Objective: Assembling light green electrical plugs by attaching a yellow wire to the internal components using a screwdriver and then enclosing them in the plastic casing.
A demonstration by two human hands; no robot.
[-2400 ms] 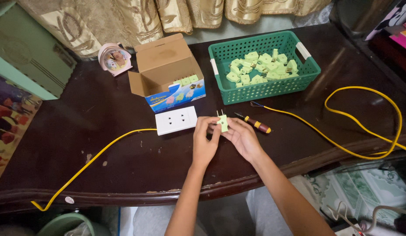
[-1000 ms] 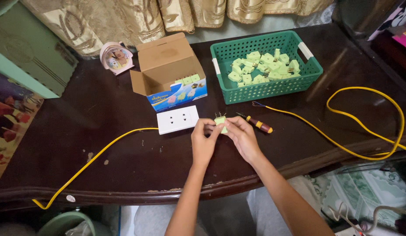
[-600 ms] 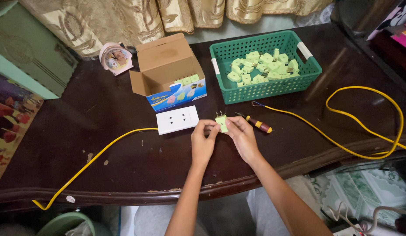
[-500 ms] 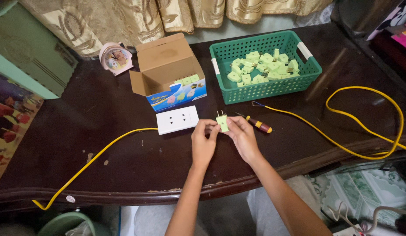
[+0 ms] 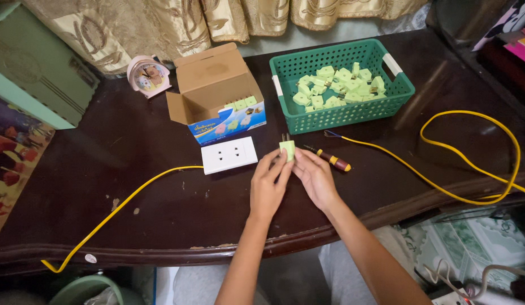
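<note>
A pale green plug with its two metal prongs pointing up and away is pinched between the fingertips of both hands just above the dark wooden table, roughly at the middle of the near side; the left hand grips its left face with thumb and fingers closed on it, and the right hand grips the right face the same way, so neither hand is free. Just to the right of the plug, touching the table, lies a small screwdriver with a dark red and yellow handle, untouched. Just to the left lies a white socket plate, from which a yellow cable runs off over the near left edge; a second yellow cable loops across the right side, its bare end lying near the screwdriver and not joined to anything. Farther back, a green plastic basket holds a heap of like green plugs, and an open cardboard box beside it shows a few more inside. A small pink clock stands at the back left. Judging from this, the work looks early: one plug is in hand and whole, the tool is idle, the wire end is loose, and many plugs wait
</note>
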